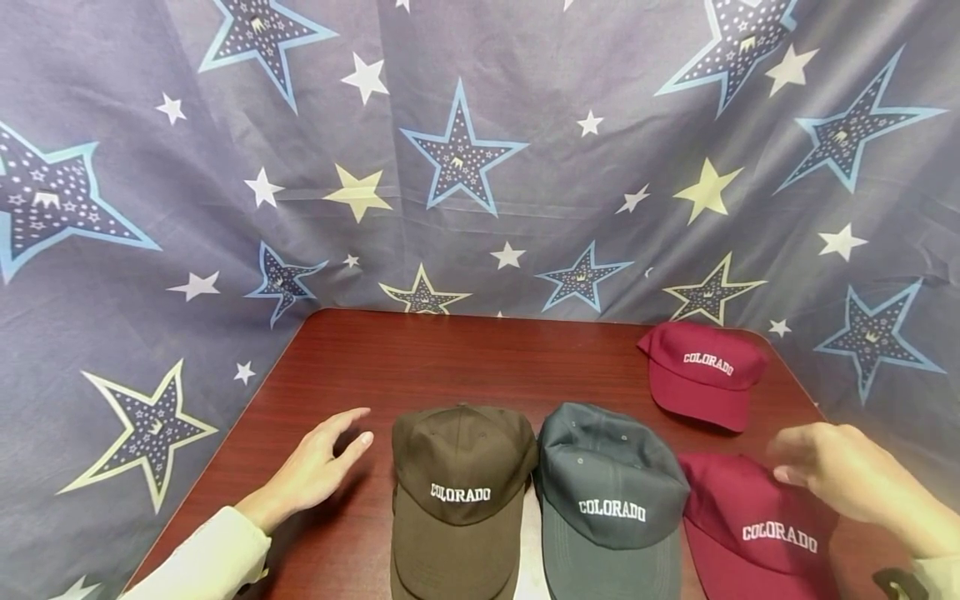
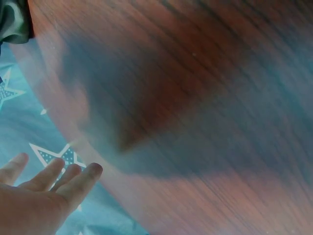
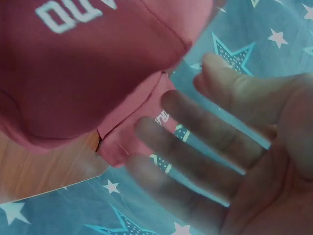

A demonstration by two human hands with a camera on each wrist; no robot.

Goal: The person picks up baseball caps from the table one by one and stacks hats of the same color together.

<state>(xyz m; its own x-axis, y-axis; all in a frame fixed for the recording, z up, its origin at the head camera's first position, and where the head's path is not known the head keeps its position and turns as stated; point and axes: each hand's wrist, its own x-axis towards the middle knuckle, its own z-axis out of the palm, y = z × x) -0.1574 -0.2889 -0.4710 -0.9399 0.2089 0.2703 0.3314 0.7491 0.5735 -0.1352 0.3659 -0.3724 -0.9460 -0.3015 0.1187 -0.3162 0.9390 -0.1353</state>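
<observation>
On the desk [image 1: 450,358], four caps lie; the right hand [image 1: 840,475] hovers with spread grip over the near red cap [image 1: 750,533], the left hand [image 1: 315,471] open beside the brown cap [image 1: 457,475]. A careless sweep could knock the red cap off the desk's edge.

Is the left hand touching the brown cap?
Apart. In the head view, a strip of bare table shows between the fingertips of the left hand and the brown cap.

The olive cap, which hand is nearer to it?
Left. The left hand hovers just beside the olive cap; the right hand is over the near maroon cap.
</observation>
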